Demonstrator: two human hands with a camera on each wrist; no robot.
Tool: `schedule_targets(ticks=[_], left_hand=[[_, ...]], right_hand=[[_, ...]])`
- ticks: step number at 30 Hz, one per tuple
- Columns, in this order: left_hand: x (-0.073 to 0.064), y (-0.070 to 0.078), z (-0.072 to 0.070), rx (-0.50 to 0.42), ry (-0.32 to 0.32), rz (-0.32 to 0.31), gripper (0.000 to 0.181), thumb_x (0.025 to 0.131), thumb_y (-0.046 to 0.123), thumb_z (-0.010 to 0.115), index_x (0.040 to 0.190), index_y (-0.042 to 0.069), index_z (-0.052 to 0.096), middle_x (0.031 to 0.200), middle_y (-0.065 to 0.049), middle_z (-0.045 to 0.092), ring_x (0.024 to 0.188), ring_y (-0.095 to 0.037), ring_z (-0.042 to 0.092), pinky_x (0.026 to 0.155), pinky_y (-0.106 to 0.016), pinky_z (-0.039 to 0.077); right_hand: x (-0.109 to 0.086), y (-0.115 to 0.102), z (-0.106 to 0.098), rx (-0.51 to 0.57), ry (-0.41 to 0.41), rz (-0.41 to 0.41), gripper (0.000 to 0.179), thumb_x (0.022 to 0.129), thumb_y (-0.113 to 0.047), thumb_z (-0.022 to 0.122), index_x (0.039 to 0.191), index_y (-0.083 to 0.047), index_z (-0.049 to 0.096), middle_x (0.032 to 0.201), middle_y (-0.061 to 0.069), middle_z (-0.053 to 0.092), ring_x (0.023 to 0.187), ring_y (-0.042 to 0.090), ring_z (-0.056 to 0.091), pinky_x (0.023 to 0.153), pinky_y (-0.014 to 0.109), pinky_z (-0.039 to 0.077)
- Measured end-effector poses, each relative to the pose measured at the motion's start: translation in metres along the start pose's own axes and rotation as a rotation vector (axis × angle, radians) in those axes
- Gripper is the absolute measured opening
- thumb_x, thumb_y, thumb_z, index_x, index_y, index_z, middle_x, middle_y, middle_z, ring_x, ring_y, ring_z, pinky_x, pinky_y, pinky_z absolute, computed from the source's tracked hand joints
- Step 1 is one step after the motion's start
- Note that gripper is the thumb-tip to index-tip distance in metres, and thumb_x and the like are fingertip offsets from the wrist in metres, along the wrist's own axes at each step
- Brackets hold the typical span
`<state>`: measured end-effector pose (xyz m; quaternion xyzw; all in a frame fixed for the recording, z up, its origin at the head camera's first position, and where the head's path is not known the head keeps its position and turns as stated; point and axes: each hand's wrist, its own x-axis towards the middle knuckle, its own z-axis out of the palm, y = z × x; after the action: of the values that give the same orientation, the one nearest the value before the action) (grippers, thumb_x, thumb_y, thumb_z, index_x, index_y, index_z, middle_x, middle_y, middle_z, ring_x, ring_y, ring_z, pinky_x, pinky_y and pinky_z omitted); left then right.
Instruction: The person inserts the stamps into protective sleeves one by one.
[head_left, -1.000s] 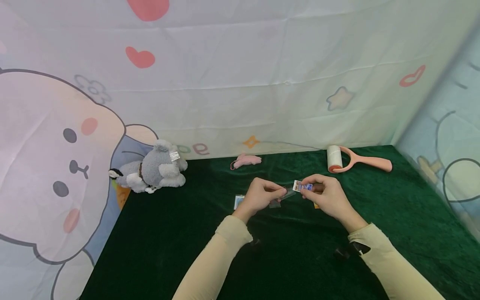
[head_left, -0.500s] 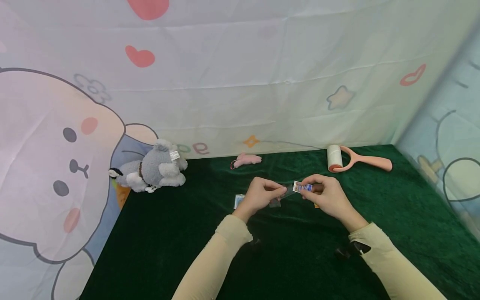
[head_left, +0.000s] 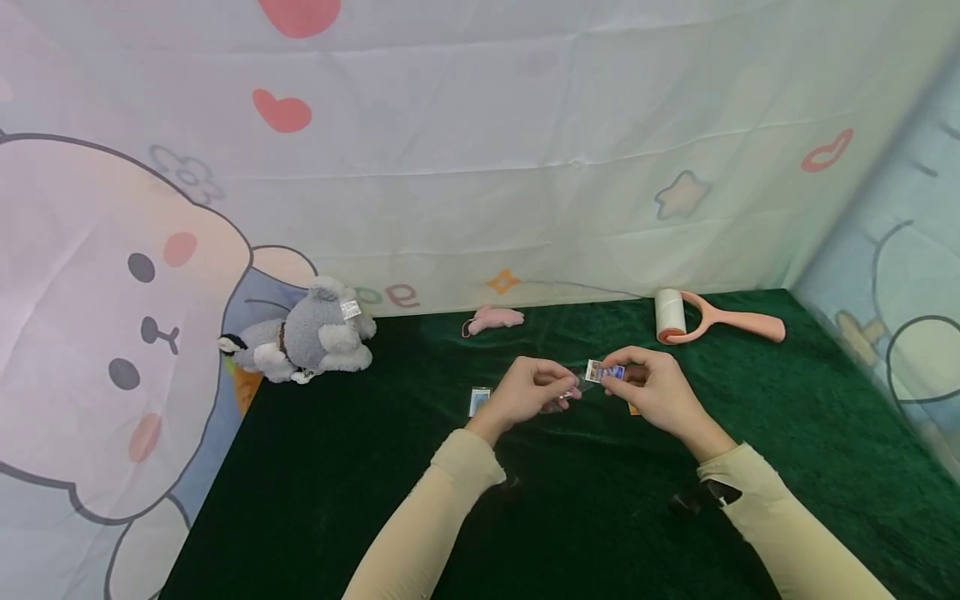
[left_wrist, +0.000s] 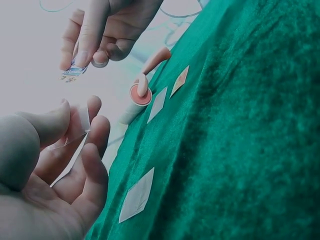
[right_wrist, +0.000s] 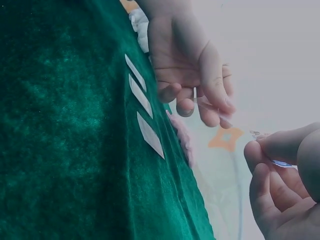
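Card [head_left: 598, 372]: pink toy [head_left: 497, 318], roller [head_left: 670, 313] behind.

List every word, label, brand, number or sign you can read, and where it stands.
No text reads with certainty.
Letters on the backdrop, beside the grey plush: partly hidden, uncertain.
White tag on the plush: too small.
Card in the right hand: too small.
Blue-and-white card on the cloth: too small.

Two hands [head_left: 663, 395], one small blue-and-white printed card [head_left: 594, 372], clear plastic film [left_wrist: 79, 120] of unclear count, one grey-and-white plush animal [head_left: 309, 333], one small pink toy [head_left: 496, 319], one peach-handled white lint roller [head_left: 727, 318]; three thin flat pieces [left_wrist: 136, 197] in each wrist view.
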<state>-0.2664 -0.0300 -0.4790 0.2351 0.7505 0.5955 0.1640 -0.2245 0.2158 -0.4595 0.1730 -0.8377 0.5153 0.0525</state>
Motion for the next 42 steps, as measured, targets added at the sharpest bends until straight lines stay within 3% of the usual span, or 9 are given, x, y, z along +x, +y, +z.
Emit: schedule_targets(ticks=[7,13,19,24,42], left_hand=[[0.0004,-0.0017,0.0002,-0.012,0.069,0.016,0.012,0.101,0.018,0.073,0.106,0.010,0.081,0.095,-0.003,0.080,0.082,-0.017,0.073,0.077,-0.042,0.061],[0.0001,-0.0019,0.0003,-0.012,0.120,0.014,0.010,0.098,0.015,0.077,0.103,0.008,0.082,0.096,-0.004,0.081,0.086,-0.017,0.076,0.088,-0.047,0.062],[-0.0002,-0.0024,0.0000,-0.004,0.135,0.007,0.008,0.095,0.016,0.080,0.101,0.010,0.082,0.093,-0.003,0.081,0.085,-0.017,0.077,0.082,-0.037,0.061],[-0.0010,-0.0005,0.0006,-0.003,0.146,-0.005,0.009,0.095,0.016,0.080,0.101,0.009,0.082,0.093,-0.002,0.081,0.084,-0.016,0.077,0.078,-0.030,0.060],[-0.0006,-0.0002,0.0004,0.007,0.164,-0.014,0.013,0.091,0.023,0.085,0.097,0.012,0.083,0.090,-0.001,0.081,0.083,-0.016,0.076,0.075,-0.030,0.056]], right_hand=[[0.0011,0.0001,0.0003,0.007,0.013,-0.011,0.016,0.099,-0.008,0.074,0.113,-0.002,0.071,0.107,0.018,0.073,0.083,0.018,0.075,0.068,0.026,0.060],[-0.0002,-0.0032,0.0004,-0.004,0.068,-0.006,0.015,0.099,-0.011,0.075,0.112,-0.004,0.072,0.103,0.016,0.074,0.081,0.020,0.075,0.066,0.025,0.060],[-0.0012,-0.0035,0.0002,-0.014,0.074,0.002,0.015,0.098,-0.011,0.075,0.111,-0.005,0.072,0.101,0.015,0.075,0.080,0.020,0.075,0.064,0.026,0.059],[-0.0020,-0.0043,0.0015,-0.023,0.061,-0.018,0.016,0.097,-0.008,0.076,0.111,-0.003,0.071,0.099,0.015,0.076,0.080,0.027,0.076,0.061,0.025,0.058],[-0.0008,-0.0032,0.0023,-0.090,0.049,-0.059,0.011,0.095,-0.004,0.077,0.105,-0.004,0.072,0.090,0.011,0.077,0.074,0.030,0.076,0.057,0.026,0.057]])
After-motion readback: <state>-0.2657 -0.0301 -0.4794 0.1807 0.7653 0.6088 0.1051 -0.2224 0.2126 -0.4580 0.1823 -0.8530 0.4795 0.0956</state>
